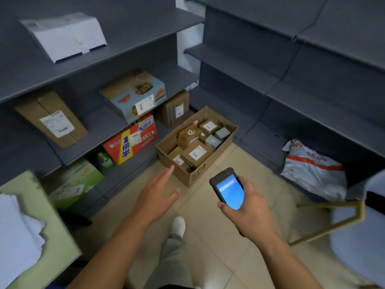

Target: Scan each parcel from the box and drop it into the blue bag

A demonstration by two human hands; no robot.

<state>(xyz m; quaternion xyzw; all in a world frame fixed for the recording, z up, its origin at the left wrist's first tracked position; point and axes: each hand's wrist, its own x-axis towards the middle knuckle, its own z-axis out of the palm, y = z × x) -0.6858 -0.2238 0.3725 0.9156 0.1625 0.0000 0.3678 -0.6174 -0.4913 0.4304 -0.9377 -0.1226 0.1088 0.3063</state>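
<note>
Left hand [155, 190] spread; right hand [249, 207] grips one scanner [228, 187]; one box [193, 176].

This is a parcel storeroom, the sort a courier pick-up point keeps. Grey metal shelving [129, 53] lines the walls from 9 to 2 o'clock, meeting in a corner at 12. Cardboard cartons [52, 119] with white shipping labels sit on the shelves at 10 and 11 o'clock. On the tiled floor [208, 226] at 12 o'clock stands an open cardboard box [187, 176] of small labelled parcels [196, 153]. A printed poly mailer [312, 174] lies at 2 o'clock. The right hand [250, 207] grips a handheld scanner [228, 187].
</note>
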